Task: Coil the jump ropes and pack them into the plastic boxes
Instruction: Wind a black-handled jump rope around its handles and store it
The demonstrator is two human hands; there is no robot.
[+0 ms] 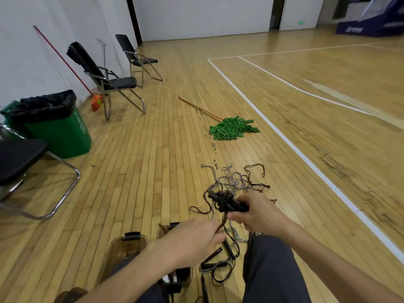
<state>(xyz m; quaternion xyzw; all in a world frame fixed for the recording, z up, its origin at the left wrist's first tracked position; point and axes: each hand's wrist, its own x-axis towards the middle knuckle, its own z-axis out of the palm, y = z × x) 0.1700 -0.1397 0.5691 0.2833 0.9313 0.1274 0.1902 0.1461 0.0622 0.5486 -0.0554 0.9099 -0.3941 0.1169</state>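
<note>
I note right hand (254,213) clenched round the handles (229,204), left hand (194,240) pinching its cord (223,223), right of the boxes (115,250); pulling may knot the far tangle (235,180).

Wood floor (142,171): ropes (236,180), boxes (125,246), mop (231,129)

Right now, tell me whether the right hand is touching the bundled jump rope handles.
Touching. The head view shows the right hand gripping the bundled handles, its fingers curled round their near end.
</note>
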